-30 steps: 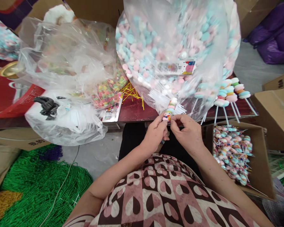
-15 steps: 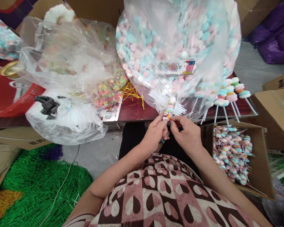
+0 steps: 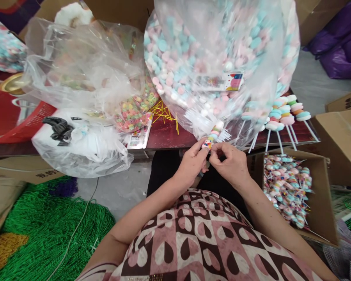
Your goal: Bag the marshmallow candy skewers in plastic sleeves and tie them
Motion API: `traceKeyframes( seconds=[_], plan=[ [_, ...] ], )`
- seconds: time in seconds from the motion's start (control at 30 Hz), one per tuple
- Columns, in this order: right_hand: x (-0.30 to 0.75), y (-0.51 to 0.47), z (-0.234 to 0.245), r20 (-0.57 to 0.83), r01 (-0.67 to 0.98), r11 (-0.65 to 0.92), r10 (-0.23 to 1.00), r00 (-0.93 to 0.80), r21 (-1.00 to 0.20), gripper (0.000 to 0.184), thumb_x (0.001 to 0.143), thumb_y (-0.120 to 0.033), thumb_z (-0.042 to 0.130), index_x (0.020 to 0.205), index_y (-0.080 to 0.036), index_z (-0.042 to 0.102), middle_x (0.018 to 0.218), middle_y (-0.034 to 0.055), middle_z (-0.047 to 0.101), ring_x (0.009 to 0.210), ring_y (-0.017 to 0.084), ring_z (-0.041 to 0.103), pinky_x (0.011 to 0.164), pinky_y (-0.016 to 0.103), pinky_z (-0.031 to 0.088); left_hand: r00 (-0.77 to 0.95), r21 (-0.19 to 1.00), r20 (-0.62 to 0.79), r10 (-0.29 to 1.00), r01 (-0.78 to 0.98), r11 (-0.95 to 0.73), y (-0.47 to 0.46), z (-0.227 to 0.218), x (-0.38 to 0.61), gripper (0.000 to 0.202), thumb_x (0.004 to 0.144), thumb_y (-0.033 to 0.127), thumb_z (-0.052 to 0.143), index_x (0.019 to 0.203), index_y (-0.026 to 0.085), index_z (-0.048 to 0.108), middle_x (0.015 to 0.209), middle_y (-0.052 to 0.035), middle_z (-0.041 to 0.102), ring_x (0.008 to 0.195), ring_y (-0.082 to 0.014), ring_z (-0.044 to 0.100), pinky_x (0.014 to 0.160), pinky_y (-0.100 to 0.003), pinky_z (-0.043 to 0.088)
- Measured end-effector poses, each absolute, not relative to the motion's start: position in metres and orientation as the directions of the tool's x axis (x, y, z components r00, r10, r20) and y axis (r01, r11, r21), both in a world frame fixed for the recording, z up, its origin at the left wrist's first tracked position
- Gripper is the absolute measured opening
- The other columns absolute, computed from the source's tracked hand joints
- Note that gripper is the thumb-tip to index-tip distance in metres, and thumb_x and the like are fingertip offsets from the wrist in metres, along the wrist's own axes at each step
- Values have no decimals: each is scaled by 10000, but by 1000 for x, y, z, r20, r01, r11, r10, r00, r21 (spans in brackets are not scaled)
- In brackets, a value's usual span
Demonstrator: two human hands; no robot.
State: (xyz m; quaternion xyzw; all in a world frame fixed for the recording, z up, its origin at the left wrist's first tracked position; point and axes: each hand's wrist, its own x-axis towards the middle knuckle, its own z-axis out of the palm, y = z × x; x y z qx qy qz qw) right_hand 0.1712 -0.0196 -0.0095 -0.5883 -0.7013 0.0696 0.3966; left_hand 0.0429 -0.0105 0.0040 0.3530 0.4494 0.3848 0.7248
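My left hand (image 3: 193,162) is closed around the lower end of a marshmallow stick (image 3: 215,132), whose pastel pieces point up and away from me inside a wrapper with a colourful label. Thumb and index finger of my right hand (image 3: 230,162) are pinched together right beside the label; what they grip is too small to make out. Just beyond my hands lie white sticks (image 3: 224,135) at the mouth of a large clear bag of pastel marshmallows (image 3: 175,74). Gold twist ties (image 3: 163,113) are scattered on the dark red table (image 3: 163,138), left of my hands.
Unwrapped marshmallow sticks (image 3: 276,121) rest at the table's right end. Below them stands a cardboard box (image 3: 321,203) of wrapped ones. On the left are a bag of gummy rings (image 3: 134,113), a white plastic bag (image 3: 90,148) and a red basket (image 3: 14,121). Green strands (image 3: 58,230) cover the floor.
The marshmallow stick has tilted slightly to the right in my left hand. My right fingertips have shifted a little at its lower end, still pinched.
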Motion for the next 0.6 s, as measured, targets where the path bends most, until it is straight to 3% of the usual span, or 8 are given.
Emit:
traceKeyframes(
  seconds=[0.23, 0.47, 0.6],
  plan=[
    [179, -25, -8, 562, 753, 450, 817, -130, -480, 124, 731, -89, 525, 729, -211, 546, 601, -33, 606, 513, 113, 575, 527, 221, 450, 292, 849, -396, 871, -244, 468, -11, -6, 43, 611, 798, 410, 650, 1314, 126, 488, 447, 122, 416, 375, -72, 386, 428, -199, 368],
    [186, -23, 14, 567, 702, 481, 813, -134, -524, 112, 799, -123, 549, 778, -232, 558, 668, -15, 654, 578, 132, 619, 562, 243, 481, 509, 700, -359, 782, -406, 587, -9, 26, 36, 335, 747, 390, 699, 927, 167, 526, 574, 67, 531, 440, -70, 475, 462, -211, 440],
    [181, -22, 12, 588, 695, 515, 792, -162, -502, 114, 787, -114, 550, 762, -225, 545, 655, -15, 639, 575, 128, 616, 566, 236, 483, 518, 711, -330, 789, -413, 569, -9, 25, 33, 373, 754, 389, 702, 1008, 209, 497, 506, 113, 481, 370, -62, 408, 416, -197, 391]
  ],
)
